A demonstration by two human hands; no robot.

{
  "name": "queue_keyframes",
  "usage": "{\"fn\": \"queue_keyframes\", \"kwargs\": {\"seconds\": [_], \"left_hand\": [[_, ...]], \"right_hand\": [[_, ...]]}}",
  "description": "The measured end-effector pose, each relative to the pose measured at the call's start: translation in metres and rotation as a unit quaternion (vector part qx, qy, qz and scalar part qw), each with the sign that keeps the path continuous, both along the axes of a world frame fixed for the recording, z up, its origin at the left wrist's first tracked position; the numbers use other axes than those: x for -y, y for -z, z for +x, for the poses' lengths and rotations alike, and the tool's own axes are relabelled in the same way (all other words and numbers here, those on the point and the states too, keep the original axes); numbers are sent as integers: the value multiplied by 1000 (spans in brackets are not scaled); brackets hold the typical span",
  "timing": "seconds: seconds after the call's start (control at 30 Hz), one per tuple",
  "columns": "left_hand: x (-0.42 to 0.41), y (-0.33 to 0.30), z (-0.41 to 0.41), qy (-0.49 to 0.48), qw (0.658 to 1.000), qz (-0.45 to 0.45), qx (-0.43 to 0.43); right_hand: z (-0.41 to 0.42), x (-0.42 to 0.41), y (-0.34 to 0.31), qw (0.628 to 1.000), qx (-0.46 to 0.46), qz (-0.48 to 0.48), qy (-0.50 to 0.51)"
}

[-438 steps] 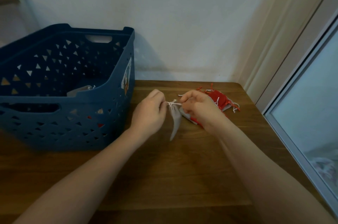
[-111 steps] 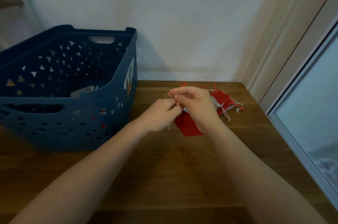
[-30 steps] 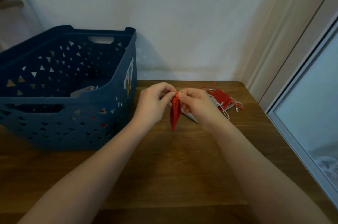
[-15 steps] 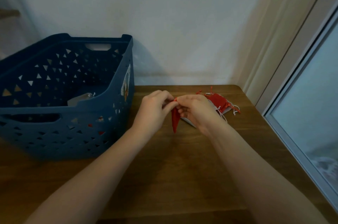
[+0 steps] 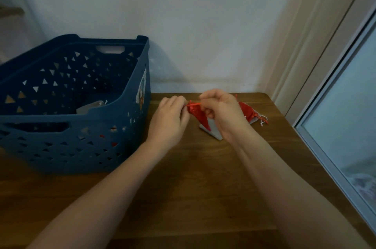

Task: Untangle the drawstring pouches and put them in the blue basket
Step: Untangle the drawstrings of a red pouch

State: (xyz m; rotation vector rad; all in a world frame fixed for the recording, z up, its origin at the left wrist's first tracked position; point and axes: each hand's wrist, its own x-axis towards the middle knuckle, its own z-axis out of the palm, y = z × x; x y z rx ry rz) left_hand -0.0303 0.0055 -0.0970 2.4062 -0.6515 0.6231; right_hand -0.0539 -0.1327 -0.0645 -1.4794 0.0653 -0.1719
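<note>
The blue basket (image 5: 77,106) stands at the table's (image 5: 183,187) left edge, one grey pouch (image 5: 89,107) inside. Near the back edge, the left hand (image 5: 169,119) pinches a red pouch's (image 5: 198,113) neck while the right hand (image 5: 223,115) pinches its cord, probably working the tangle loose. The remaining pouches (image 5: 251,114) lie toward the back right corner.

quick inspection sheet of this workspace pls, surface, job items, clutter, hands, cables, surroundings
surface: wooden table, against a white wall.
job's things: blue basket at left, a grey pouch inside; red pouch held up between both hands; red and grey pouches heaped behind the right hand; a grey one flat below.
clutter: nothing seen.
hands: left hand grips the red pouch's neck; right hand pinches its red drawstring.
cables: nothing seen.
surroundings: door frame and glass panel at right.
</note>
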Motion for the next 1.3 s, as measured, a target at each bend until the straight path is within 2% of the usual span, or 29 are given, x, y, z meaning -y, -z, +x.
{"fn": "queue_keyframes", "kwargs": {"seconds": [0.07,0.1,0.17,0.3,0.47,0.53,0.63,0.73,0.93,1.0,1.1,1.2,1.3], "left_hand": [[-5,-2,2,0,996,54,73],[-6,-5,4,5,995,65,80],[-5,-11,4,13,998,56,32],[-3,-18,7,16,999,-28,-42],[0,-20,7,33,993,-54,-99],[2,-20,4,39,992,-54,-108],[0,-28,2,53,983,-120,-128],[0,-44,-2,74,981,-154,-91],[-1,-67,-17,65,983,-169,23],[-7,-76,-21,62,978,-196,39],[-29,-95,-24,48,965,-229,116],[-55,-109,-25,25,973,-175,151],[-75,-113,-23,-36,983,-101,146]], "right_hand": [[2,5,0,999,21,26,24],[3,7,1,999,27,27,23],[4,6,5,999,38,16,15],[5,2,4,997,74,-32,20],[6,7,9,995,58,52,65],[3,9,11,995,72,29,65],[-2,11,7,995,95,-23,14],[-2,4,-1,991,107,-76,-32],[-4,-25,-19,981,174,-66,-64],[0,-36,-31,977,184,-76,-73],[13,-57,-56,969,211,-83,-100],[25,-89,-82,957,238,-94,-139],[33,-115,-89,946,223,-159,-175]]}}
